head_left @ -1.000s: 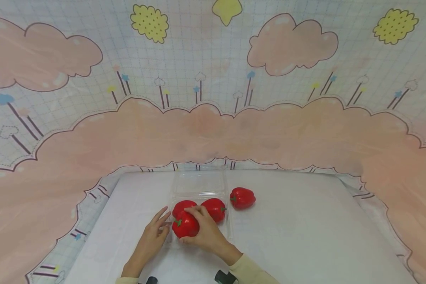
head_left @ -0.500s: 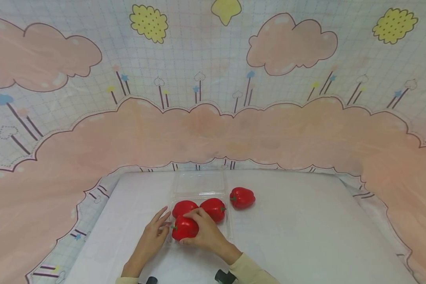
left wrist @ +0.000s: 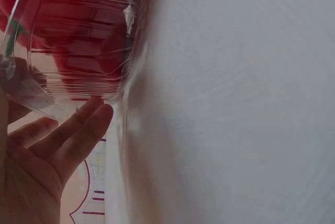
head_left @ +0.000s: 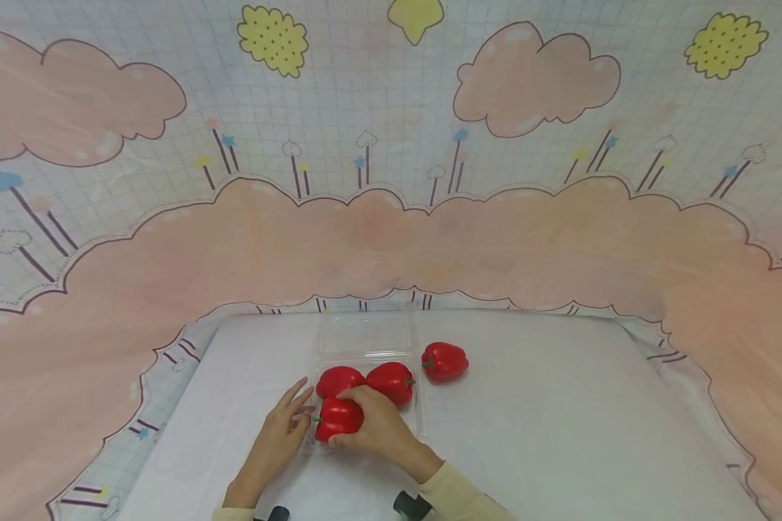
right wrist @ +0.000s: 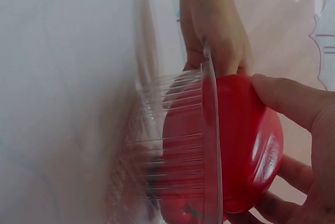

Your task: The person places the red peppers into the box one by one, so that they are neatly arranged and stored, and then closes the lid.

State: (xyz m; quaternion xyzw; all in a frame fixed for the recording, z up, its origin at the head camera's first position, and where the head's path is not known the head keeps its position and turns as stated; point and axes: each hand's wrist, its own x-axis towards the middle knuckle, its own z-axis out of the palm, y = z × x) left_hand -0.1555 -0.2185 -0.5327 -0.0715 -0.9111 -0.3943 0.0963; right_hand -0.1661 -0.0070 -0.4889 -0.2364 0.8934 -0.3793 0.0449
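Observation:
My right hand (head_left: 376, 425) holds a red bell pepper (head_left: 340, 420) at the near left of a clear plastic clamshell box (head_left: 420, 423). Its thumb and fingers curl round the pepper, whose green stem points left. In the right wrist view the pepper (right wrist: 246, 145) sits partly below the box rim, its upper part standing out. Two more red bell peppers, one at the back left (head_left: 339, 381) and one at the back right (head_left: 391, 382), lie in the box. My left hand (head_left: 284, 433) is at the box's left side, its extended fingertips (left wrist: 99, 116) right at the ribbed wall.
The box's transparent lid (head_left: 366, 336) lies folded back, away from me. A further red bell pepper (head_left: 445, 362) rests on the white table (head_left: 547, 420) just right of the box. Behind the table hangs a patterned cloth (head_left: 430, 253).
The held pepper has turned, its stem swinging to the left, and has sunk slightly toward me in the box. My right hand has moved with it; the left hand has stayed put.

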